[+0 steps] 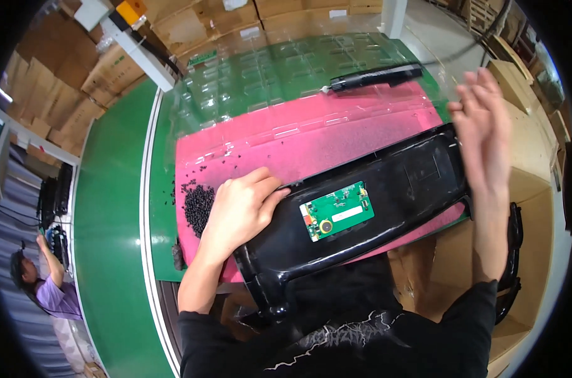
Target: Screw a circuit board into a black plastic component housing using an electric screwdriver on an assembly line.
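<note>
A long glossy black plastic housing (393, 183) lies tilted across the pink mat, its near left corner over my lap. On its flat inner face sits a green circuit board (341, 211) with a white label strip and a round yellow-ringed part. My left hand (251, 201) is closed on the housing's far edge at the left, thumb and fingers pinching the rim. Motion blurs my right hand (484, 126), raised by the housing's right end with its fingers stretched out and nothing visible in them. Beside my left hand is a heap of small black screws (199, 206).
A black electric screwdriver (377, 78) with a cable lies on clear plastic trays (254, 88) at the back. An open cardboard box (531, 252) at the right holds black parts. Past a green surface (113, 208), another person (46, 277) works at the far left.
</note>
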A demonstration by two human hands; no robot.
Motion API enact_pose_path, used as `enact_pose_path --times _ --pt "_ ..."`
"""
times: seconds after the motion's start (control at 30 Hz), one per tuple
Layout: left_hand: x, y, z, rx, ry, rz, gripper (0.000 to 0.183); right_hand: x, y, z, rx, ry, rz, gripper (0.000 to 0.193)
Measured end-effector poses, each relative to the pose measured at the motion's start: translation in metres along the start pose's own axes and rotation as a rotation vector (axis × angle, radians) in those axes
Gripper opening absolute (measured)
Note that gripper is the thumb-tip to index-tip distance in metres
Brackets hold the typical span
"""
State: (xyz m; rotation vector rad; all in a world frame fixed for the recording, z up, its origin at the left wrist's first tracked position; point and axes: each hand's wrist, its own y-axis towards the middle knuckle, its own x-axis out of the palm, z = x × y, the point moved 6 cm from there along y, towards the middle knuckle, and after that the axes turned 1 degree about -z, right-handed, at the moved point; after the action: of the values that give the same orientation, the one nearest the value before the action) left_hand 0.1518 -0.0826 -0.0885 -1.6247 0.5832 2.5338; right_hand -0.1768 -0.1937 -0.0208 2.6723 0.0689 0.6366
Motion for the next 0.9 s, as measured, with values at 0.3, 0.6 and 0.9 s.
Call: enact_pose_path --times 0.3,0.6,0.9 --pt "-0.113 -0.149 -0.044 -0.415 0.066 0.871 0.024 -0.255 -0.022 -0.135 -0.571 -1.095 0.517 0.042" --pt "-0.132 -0.172 -0.179 -0.364 -0.046 0.823 0.033 -0.515 -0.204 -0.07 0.674 -1.92 0.975 0.072" --pt "-0.163 -0.188 -0.27 -0.255 -0.867 0.713 0.036 -0.557 -0.275 0.037 0.99 -0.911 0.986 0.031"
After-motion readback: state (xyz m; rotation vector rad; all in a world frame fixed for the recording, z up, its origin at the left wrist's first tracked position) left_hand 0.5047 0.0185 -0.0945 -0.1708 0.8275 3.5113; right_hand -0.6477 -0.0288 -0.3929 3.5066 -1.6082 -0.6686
